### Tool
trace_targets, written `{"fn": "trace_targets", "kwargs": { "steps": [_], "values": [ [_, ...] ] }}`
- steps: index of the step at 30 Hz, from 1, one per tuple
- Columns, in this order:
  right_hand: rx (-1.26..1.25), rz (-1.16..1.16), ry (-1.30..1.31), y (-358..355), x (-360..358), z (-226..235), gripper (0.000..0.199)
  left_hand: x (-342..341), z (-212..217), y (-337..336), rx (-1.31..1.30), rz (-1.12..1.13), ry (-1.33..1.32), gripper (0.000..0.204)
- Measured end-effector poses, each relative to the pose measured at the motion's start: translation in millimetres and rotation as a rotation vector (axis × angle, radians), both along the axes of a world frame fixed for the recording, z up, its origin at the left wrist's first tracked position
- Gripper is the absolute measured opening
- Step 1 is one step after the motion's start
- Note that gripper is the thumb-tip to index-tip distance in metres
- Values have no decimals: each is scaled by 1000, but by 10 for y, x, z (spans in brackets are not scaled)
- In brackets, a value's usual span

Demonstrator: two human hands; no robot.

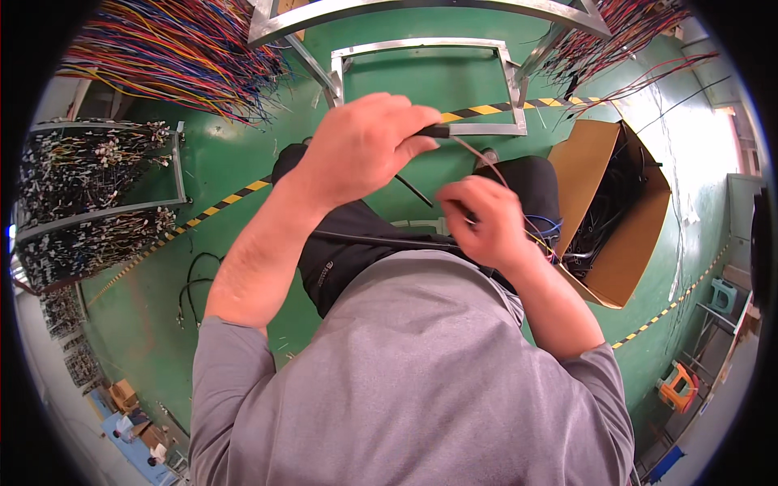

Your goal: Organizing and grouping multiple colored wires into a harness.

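Two hands work a black cable (433,130): the left hand (361,146) fingers grip its end, the right hand (482,219) fingers pinch thin wires (478,160) nearer.

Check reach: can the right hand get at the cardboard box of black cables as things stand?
Probably yes. The cardboard box sits open-topped on the floor just beside the right hand, nothing between them. But that hand is pinching thin wires, so it's busy.
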State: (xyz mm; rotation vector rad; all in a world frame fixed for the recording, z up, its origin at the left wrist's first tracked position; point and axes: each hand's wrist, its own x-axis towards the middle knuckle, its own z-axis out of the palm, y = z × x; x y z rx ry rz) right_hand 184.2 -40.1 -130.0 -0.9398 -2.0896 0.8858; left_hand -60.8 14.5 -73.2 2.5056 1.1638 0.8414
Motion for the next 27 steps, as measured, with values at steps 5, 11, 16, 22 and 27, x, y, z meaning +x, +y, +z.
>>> {"fn": "trace_targets", "kwargs": {
  "steps": [5, 11, 16, 22, 27],
  "values": [
    [-419, -80, -340, 280, -187, -1442, 58, 183, 525, 177, -73, -75, 49, 33],
    [-310, -236, -459, 655, -546, -2592, 73, 429, 987, 292, -31, -120, 64, 25],
    [-708, -59, -610, 721, -557, -2843, 67, 505, 1151, 309, 69, -112, 89, 25],
    [-431, -75, -592, 263, -239, -1561, 30, 297, 736, 435, -36, -126, 196, 31],
    [-482, -61, -595, -219, 389, -310, 24, 277, -1, 332, -285, -293, -7, 39]
  ]
}}
